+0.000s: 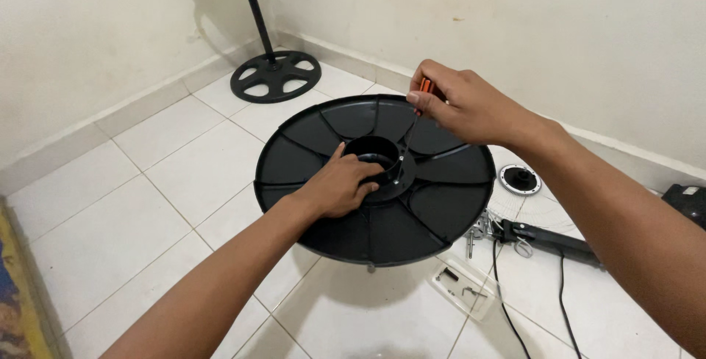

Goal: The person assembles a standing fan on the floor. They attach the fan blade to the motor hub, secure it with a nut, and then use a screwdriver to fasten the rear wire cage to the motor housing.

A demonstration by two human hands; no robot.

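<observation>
Orange-handled screwdriver [424,87] is being gripped in the closed right hand [463,105], its tip meeting the hub. Left hand [340,186] is clasping that hub (centre of the black ribbed disc [434,205]), which is sitting above the white tiled floor [147,205].

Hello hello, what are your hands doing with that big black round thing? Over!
Left hand gripping hub of black round base. Right hand holding orange-handled screwdriver, tip down at hub. Nothing in the way; cable on floor beside.
</observation>
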